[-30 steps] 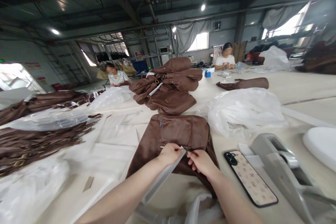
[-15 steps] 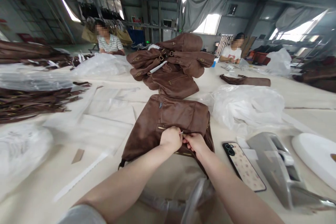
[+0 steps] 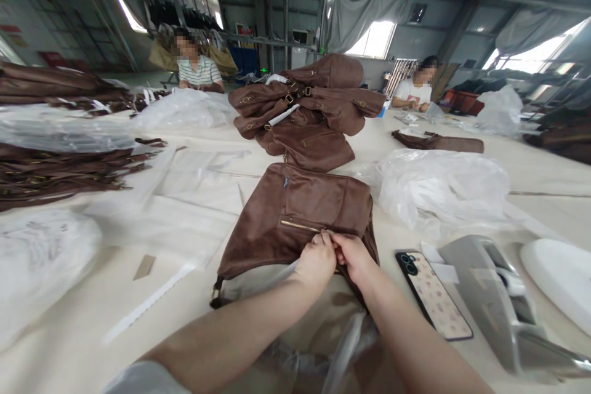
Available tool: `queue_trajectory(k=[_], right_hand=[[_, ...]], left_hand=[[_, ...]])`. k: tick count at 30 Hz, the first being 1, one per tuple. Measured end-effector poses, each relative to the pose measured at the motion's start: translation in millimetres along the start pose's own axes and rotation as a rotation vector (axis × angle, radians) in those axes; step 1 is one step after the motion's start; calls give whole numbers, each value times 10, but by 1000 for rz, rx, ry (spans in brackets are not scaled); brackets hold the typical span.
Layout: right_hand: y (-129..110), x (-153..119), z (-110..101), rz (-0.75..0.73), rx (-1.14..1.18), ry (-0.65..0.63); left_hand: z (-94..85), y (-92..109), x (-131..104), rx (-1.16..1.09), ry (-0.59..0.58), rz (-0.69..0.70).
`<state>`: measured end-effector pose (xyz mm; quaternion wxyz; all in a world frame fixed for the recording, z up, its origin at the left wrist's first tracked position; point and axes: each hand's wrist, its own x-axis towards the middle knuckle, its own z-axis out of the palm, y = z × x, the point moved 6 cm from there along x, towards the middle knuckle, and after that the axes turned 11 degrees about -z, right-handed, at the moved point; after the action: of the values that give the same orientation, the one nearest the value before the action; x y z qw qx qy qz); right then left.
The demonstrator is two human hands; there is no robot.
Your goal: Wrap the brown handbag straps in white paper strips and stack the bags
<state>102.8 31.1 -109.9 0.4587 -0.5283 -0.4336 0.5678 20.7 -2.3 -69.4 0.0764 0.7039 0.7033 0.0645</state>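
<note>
One foreground bag [image 3: 325, 200], two co-workers [image 3: 199, 71]

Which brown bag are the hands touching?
The nearest brown bag, in front of the pile: both hands are at its gold zipper. The other bags lie farther back.

Single head cam, above the tabletop [image 3: 115, 277] at its near edge, facing forward and down toward the far edge. Left hand [image 3: 317, 260] and right hand [image 3: 353, 255] close, just below picture centre; forearms closer still. Wide view, running past far edge to window [image 3: 376, 40].
</note>
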Motion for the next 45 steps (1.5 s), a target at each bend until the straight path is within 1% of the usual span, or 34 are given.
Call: queue_trajectory(k=[4, 6, 9, 12, 16, 18, 19, 20, 21, 22, 23, 24, 25, 26, 27, 28, 29, 30, 31, 32, 33, 35, 37, 41, 43, 45], right_hand=[[-5, -3, 28, -59, 13, -13], [-6, 1, 39, -80, 11, -27], [-11, 19, 45, -99, -5, -50], [-30, 31, 59, -105, -39, -52], [-120, -54, 83, -129, -105, 6], [-214, -156, 31, -169, -148, 53], [-274, -231, -35, -196, -167, 81], [-348, -329, -136, -240, -190, 112], [-439, -454, -280, -306, -228, 149], [-545, -605, -471, -388, -283, 196], [-679, -785, -705, -507, -379, 256], [-809, -980, -983, -611, -500, 337], [-928, -1177, -1303, -681, -627, 449], [-1018, -1347, -1638, -689, -748, 545], [-1076, -1481, -1980, -637, -841, 624], [-1103, -1585, -2315, -541, -896, 687], [-1100, -1657, -2607, -432, -917, 704], [-1094, -1716, -2839, -372, -916, 703], [-1066, -1757, -3014, -317, -902, 685], [-1021, -1784, -3132, -277, -874, 656], [-969, -1803, -3201, -253, -841, 629], [-852, -1821, -3238, -226, -750, 586], [-768, -1833, -3214, -235, -646, 578], [-722, -1917, -3198, -281, -514, 615], [-708, -2015, -3230, -302, -478, 656], [-650, -2117, -3262, -290, -455, 692]], left_hand=[[-103, -179, 108, -105, -68, -30], [-105, -286, 194, -178, -139, -27], [-58, -396, 302, -290, -238, -8], [-27, -419, 335, -365, -277, 21], [-43, -377, 291, -419, -293, 76], [-37, -387, 302, -424, -292, 77], [-24, -398, 321, -425, -292, 80], [-2, -418, 348, -423, -291, 73], [28, -441, 376, -423, -295, 60], [57, -460, 400, -426, -299, 54], [85, -477, 417, -429, -305, 49], [107, -487, 427, -437, -310, 50], [122, -490, 430, -445, -315, 55], [130, -489, 428, -450, -320, 59], [132, -488, 426, -451, -322, 57], [128, -485, 423, -451, -322, 53], [121, -481, 420, -451, -322, 46], [114, -476, 418, -451, -323, 38], [105, -472, 416, -455, -324, 28], [95, -467, 414, -463, -324, 21], [86, -463, 411, -469, -326, 15], [69, -457, 401, -471, -325, 8], [52, -453, 389, -465, -320, 10], [30, -457, 372, -464, -302, 19], [33, -458, 372, -464, -301, 25], [45, -454, 376, -462, -313, 34]])
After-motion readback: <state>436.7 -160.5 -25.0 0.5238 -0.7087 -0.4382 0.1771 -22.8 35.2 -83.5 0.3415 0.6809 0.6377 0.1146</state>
